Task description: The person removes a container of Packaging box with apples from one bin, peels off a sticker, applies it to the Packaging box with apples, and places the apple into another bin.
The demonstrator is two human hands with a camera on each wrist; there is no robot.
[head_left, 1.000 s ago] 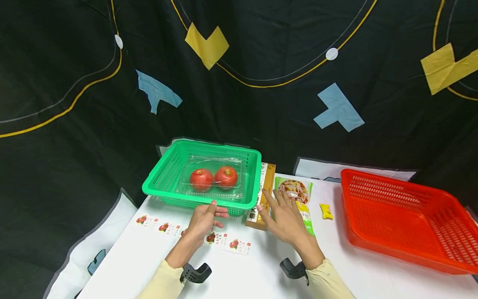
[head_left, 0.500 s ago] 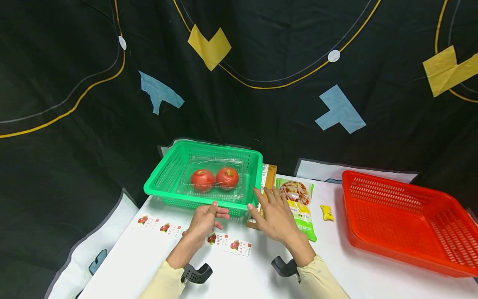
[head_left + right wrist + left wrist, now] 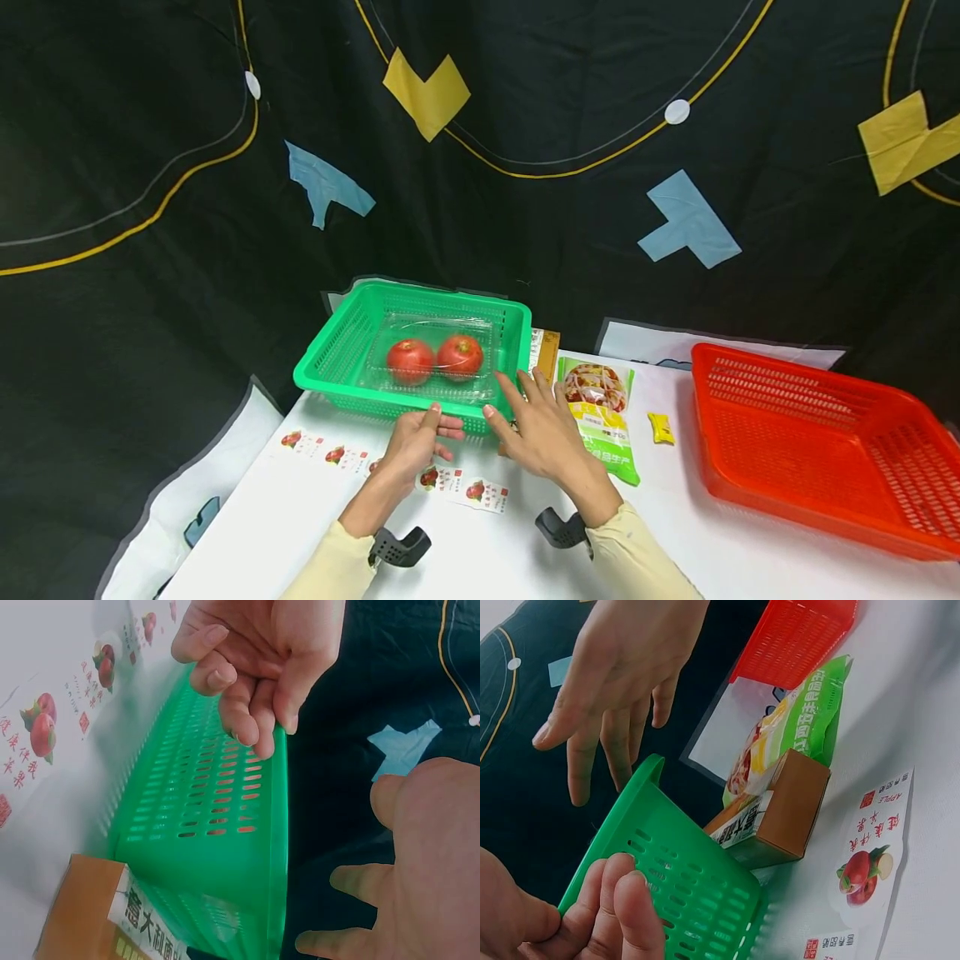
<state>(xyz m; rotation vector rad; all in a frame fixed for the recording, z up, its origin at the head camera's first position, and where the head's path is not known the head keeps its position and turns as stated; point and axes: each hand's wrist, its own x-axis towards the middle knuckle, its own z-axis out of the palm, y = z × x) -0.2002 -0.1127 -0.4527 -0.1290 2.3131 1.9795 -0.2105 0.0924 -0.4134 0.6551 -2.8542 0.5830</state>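
Note:
My left hand [image 3: 416, 446] is at the near rim of the green basket [image 3: 322, 385]; its thumb and fingers pinch that rim. The right wrist view shows the same left hand [image 3: 255, 667] with its thumb at the edge and fingers against the slotted outer wall. Two red apples [image 3: 409, 362] sit in the basket with a clear plastic container [image 3: 486, 333]. My right hand [image 3: 543, 429] hovers near the basket's right front corner, its fingers spread and holding nothing. In the left wrist view, the right hand [image 3: 630, 667] hangs apart from the rim.
A brown box [image 3: 550, 354] stands right of the basket, partly hidden by my right hand. Beside it lie a green-and-yellow food packet [image 3: 606, 433] and a small yellow packet [image 3: 661, 428]. A red basket [image 3: 787, 433] stands at right. Printed apple labels [image 3: 480, 493] line the white table.
My right hand has moved left, from over the brown box and food packet toward the green basket's right front corner. My left hand stays at the rim. The view has shifted slightly.

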